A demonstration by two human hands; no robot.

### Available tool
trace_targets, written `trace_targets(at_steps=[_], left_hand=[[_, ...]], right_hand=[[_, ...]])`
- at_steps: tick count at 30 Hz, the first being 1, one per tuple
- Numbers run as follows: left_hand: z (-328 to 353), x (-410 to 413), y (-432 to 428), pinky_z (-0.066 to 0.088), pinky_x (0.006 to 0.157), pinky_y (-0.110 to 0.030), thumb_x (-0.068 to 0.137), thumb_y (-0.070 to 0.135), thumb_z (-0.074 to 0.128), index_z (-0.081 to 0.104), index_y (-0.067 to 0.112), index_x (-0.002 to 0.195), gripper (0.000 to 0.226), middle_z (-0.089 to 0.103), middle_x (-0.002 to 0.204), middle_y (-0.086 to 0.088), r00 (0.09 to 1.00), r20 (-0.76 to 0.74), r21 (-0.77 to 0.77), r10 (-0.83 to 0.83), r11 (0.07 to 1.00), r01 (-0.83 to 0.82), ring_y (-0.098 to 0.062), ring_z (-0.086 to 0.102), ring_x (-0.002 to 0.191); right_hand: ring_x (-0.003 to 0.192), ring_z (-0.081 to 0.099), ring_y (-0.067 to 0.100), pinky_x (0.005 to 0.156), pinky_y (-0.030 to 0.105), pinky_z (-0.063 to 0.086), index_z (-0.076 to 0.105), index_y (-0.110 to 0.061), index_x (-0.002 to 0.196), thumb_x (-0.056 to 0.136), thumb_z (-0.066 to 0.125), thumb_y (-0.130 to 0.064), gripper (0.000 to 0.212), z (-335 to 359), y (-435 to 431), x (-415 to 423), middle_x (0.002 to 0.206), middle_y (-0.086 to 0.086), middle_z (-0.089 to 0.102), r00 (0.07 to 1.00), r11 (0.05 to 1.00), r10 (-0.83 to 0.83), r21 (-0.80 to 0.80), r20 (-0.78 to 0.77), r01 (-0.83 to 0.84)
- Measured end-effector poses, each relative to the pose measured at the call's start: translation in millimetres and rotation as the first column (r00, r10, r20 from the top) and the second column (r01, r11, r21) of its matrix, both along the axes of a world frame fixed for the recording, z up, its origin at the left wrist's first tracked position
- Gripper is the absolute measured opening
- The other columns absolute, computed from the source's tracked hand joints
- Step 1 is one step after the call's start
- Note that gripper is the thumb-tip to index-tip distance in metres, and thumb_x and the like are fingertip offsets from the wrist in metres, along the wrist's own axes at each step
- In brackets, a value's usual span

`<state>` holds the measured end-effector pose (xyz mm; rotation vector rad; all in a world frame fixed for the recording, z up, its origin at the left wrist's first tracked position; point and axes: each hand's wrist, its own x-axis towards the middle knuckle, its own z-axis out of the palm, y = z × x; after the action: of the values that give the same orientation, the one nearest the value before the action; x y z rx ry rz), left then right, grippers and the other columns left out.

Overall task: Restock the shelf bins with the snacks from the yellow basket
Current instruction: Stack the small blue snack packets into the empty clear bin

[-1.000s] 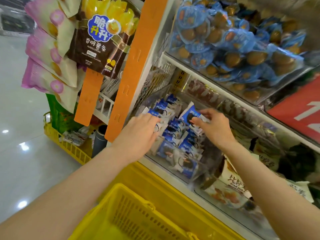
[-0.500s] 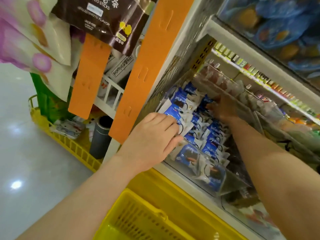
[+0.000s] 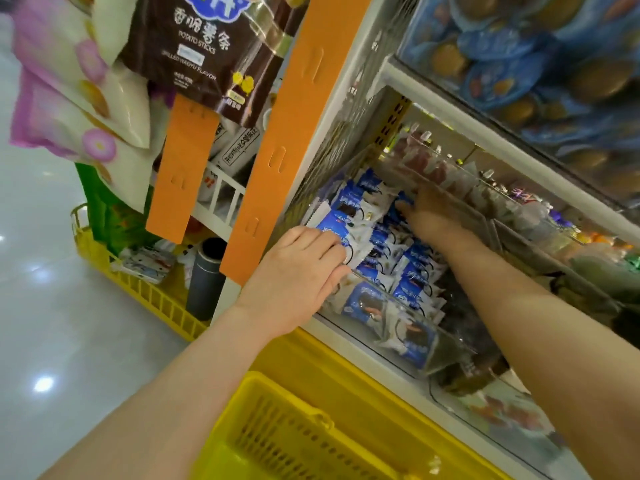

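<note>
Though pale, glossy floor (image 3: pixel 69 341) beside shelving (image 3: pixel 485 131).

Pretty clearly a shop, the snack aisle of some small supermarket. Use the tall orange strip (image 3: pixel 294 133) as your marker. Just left of it hangs a retail bag of potato sticks (image 3: pixel 204 53), with pink-and-cream bags (image 3: pixel 69 98) further left. Right of it, a white shelf holds a clear bin (image 3: pixel 457 348) crammed with identical blue-and-white snack packets (image 3: pixel 412 268). Up and right is another heap of blue-wrapped snacks (image 3: pixel 519 74). Below the strip sits a yellow basket (image 3: pixel 277 427), and a glossy floor (image 3: pixel 52 341) lies lower left.
</note>
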<state>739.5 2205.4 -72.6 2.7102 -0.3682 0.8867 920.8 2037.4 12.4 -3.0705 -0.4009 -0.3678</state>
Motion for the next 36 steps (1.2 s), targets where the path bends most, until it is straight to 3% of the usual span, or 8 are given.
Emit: trace_targets(at_steps=[4, 10, 14, 18, 22, 26, 30, 36], left_hand=[[11, -12, -8, 0.034, 0.098, -0.034, 0.098, 0.027, 0.026, 0.060, 0.015, 0.107, 0.037, 0.061, 0.107, -0.002, 0.996, -0.075, 0.000, 0.039, 0.999, -0.040, -0.021, 0.053, 0.102], [20, -37, -35, 0.025, 0.112, -0.036, 0.099, 0.023, 0.034, 0.049, 0.013, 0.127, 0.033, 0.052, 0.129, -0.006, 0.984, -0.142, -0.080, 0.112, 0.989, -0.124, -0.023, 0.039, 0.127], [13, -55, -58, 0.013, 0.115, -0.031, 0.099, 0.029, 0.027, 0.025, 0.015, 0.145, 0.047, 0.026, 0.152, -0.003, 0.973, -0.215, -0.096, 0.080, 0.990, -0.102, -0.020, 0.012, 0.143], [-4, -78, -79, 0.030, 0.109, -0.037, 0.097, 0.024, 0.037, 0.040, 0.012, 0.138, 0.043, 0.042, 0.142, -0.005, 0.988, -0.156, -0.204, -0.018, 0.979, -0.014, -0.021, 0.035, 0.133], [-64, -101, -99, 0.038, 0.089, -0.036, 0.096, 0.025, 0.042, 0.053, 0.017, 0.122, 0.030, 0.056, 0.117, -0.002, 0.956, -0.289, -0.158, -0.052, 0.988, 0.006, -0.022, 0.050, 0.108], [-148, -123, -114, 0.032, 0.097, -0.034, 0.098, 0.032, 0.033, 0.047, 0.021, 0.124, 0.032, 0.050, 0.122, -0.001, 0.777, -0.628, -0.054, -0.046, 0.998, 0.015, -0.021, 0.044, 0.115], [-219, -147, -127, 0.030, 0.098, -0.032, 0.099, 0.030, 0.033, 0.045, 0.018, 0.127, 0.032, 0.047, 0.128, -0.003, 0.549, -0.828, -0.055, -0.114, 0.991, 0.124, -0.020, 0.042, 0.121], [-294, -180, -146, 0.033, 0.099, -0.032, 0.099, 0.028, 0.038, 0.039, 0.010, 0.135, 0.040, 0.042, 0.139, -0.010, 0.131, -0.966, -0.196, -0.221, 0.964, 0.180, -0.023, 0.042, 0.126]], right_hand=[[0.080, 0.059, 0.018, 0.068, 0.031, 0.047, 0.048, -0.013, 0.125, 0.098, 0.042, -0.038, 0.037, 1, -6, -81, 0.102, 0.007, 0.062, 0.984, 0.966, 0.177, 0.192, 0.006, -0.175], [0.109, 0.056, 0.010, 0.091, 0.029, 0.046, 0.037, -0.028, 0.135, 0.095, 0.035, -0.048, 0.045, -23, -53, -192, 0.131, -0.006, 0.053, 0.929, 0.934, 0.339, 0.172, -0.147, -0.314], [0.133, 0.038, 0.016, 0.111, 0.023, 0.021, 0.033, -0.014, 0.143, 0.094, 0.048, -0.037, 0.056, -39, -78, -221, 0.144, 0.003, 0.042, 0.924, 0.924, 0.383, -0.006, -0.006, -0.383], [0.127, 0.046, 0.024, 0.112, 0.034, 0.030, 0.053, -0.003, 0.127, 0.089, 0.061, -0.018, 0.042, -72, -102, -252, 0.132, 0.013, 0.053, 0.895, 0.893, 0.416, 0.116, 0.164, -0.436], [0.106, 0.049, 0.014, 0.092, 0.022, 0.034, 0.056, -0.007, 0.114, 0.091, 0.052, -0.018, 0.026, -139, -134, -282, 0.110, 0.008, 0.057, 0.943, 0.873, 0.330, 0.368, 0.036, -0.320], [0.117, 0.047, 0.021, 0.097, 0.022, 0.031, 0.050, -0.009, 0.123, 0.096, 0.048, -0.018, 0.028, -224, -156, -296, 0.120, 0.008, 0.052, 0.906, 0.949, 0.162, 0.314, -0.391, -0.034], [0.131, 0.037, 0.022, 0.105, 0.027, 0.027, 0.036, -0.010, 0.138, 0.099, 0.039, -0.020, 0.040, -301, -179, -313, 0.140, 0.011, 0.040, 0.703, 0.982, -0.054, 0.089, -0.709, 0.165], [0.131, 0.038, 0.024, 0.102, 0.026, 0.032, 0.034, -0.009, 0.140, 0.093, 0.051, -0.014, 0.050, -357, -205, -341, 0.145, 0.010, 0.036, 0.459, 0.948, -0.163, -0.010, -0.874, 0.318]])
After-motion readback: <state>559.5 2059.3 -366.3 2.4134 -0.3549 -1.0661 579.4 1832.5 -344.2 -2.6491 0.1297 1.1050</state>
